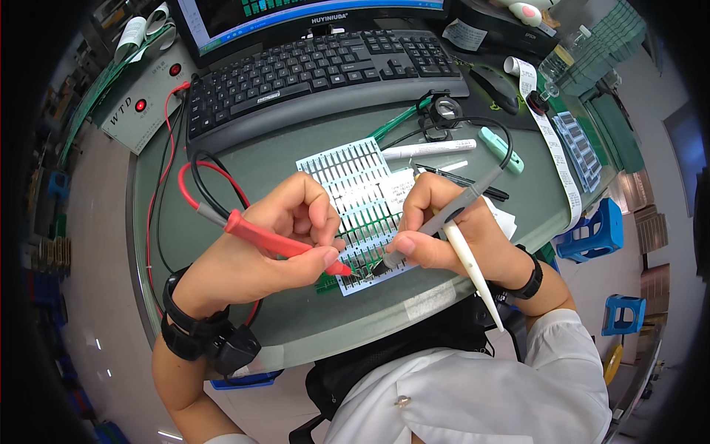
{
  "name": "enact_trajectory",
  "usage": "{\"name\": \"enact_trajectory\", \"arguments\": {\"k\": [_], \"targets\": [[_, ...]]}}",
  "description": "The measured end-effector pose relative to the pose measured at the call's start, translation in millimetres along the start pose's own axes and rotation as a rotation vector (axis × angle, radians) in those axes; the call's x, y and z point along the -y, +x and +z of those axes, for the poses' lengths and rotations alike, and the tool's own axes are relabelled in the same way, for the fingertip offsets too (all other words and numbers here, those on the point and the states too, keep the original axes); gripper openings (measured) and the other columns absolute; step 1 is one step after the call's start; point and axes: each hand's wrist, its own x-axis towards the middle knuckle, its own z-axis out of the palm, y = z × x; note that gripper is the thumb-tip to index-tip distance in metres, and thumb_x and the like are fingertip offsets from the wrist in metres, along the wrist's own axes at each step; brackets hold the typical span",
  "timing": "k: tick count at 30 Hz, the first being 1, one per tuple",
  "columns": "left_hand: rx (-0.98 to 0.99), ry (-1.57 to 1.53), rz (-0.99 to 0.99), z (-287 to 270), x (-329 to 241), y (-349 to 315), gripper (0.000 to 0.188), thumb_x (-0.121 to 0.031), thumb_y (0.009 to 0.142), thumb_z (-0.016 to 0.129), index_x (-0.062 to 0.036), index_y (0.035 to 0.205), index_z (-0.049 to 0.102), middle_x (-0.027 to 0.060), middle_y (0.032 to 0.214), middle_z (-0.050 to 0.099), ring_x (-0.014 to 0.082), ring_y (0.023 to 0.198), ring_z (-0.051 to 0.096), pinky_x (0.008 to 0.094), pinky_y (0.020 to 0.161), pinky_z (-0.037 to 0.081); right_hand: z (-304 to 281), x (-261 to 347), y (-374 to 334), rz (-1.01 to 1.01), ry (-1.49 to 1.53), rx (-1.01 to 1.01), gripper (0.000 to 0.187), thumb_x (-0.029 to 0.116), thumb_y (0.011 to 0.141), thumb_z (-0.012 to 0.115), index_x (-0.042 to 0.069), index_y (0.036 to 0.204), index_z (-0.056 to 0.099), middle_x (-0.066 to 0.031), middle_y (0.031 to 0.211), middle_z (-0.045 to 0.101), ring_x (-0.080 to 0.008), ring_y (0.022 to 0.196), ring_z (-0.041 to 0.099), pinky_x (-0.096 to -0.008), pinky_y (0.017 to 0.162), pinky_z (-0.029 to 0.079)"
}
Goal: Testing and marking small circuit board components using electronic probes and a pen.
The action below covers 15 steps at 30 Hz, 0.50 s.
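Note:
My left hand point(222, 270) is closed around a red test probe point(268, 240), its tip pointing down at the near end of a circuit board panel point(355, 166). The panel is pale blue-white and green, with rows of narrow dark slots. My right hand point(488, 233) grips a grey test probe point(473, 194), whose dark tip also comes down at the panel's near end, beside the red one. A cream-coloured, pen-like stick point(474, 275) is tucked in the same hand and points toward me. Whether both tips touch metal is too small to tell. White paper point(399, 189) lies partly under my right fingers.
Behind the panel are a black keyboard point(318, 78), a monitor point(318, 13) and a mouse point(494, 89). A box with red buttons point(148, 100) stands left. A magnifier point(446, 111), white marker point(436, 149), turquoise cutter point(501, 150) and long paper strip point(553, 152) lie right. Probe cables loop beside both hands.

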Motion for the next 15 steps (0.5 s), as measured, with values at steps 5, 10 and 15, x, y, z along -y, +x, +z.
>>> {"name": "enact_trajectory", "arguments": {"k": [5,10,15], "targets": [[0.016,-0.002,0.017,0,1,-1,0.029,0.000,0.083,0.064,-0.0095,0.094,0.038,-0.0007,0.090,0.049,0.0055,0.086,0.051,0.0356,0.098,0.051,0,-4,0,-0.060,-0.065,-0.013,0.023,0.013,0.084,0.074,0.004,0.081,0.054,-0.0022,0.075,0.058,-0.0084,0.065,0.058,-0.0241,0.055,0.044],[0.012,-0.001,0.018,1,0,0,0.030,0.000,0.083,0.064,-0.0096,0.093,0.038,-0.0005,0.090,0.049,0.0057,0.086,0.051,0.0357,0.098,0.051,1,-7,0,-0.129,-0.105,-0.016,0.025,0.015,0.085,0.075,0.005,0.082,0.053,-0.0016,0.074,0.058,-0.0064,0.063,0.056,-0.0218,0.054,0.041],[0.004,-0.009,0.004,1,-2,-1,0.029,0.000,0.083,0.064,-0.0092,0.094,0.039,-0.0003,0.090,0.049,0.0057,0.086,0.051,0.0355,0.098,0.051,1,-5,0,-0.085,-0.089,-0.022,0.024,0.014,0.084,0.075,0.004,0.080,0.053,-0.0026,0.074,0.058,-0.0087,0.065,0.057,-0.0249,0.054,0.043]]}}
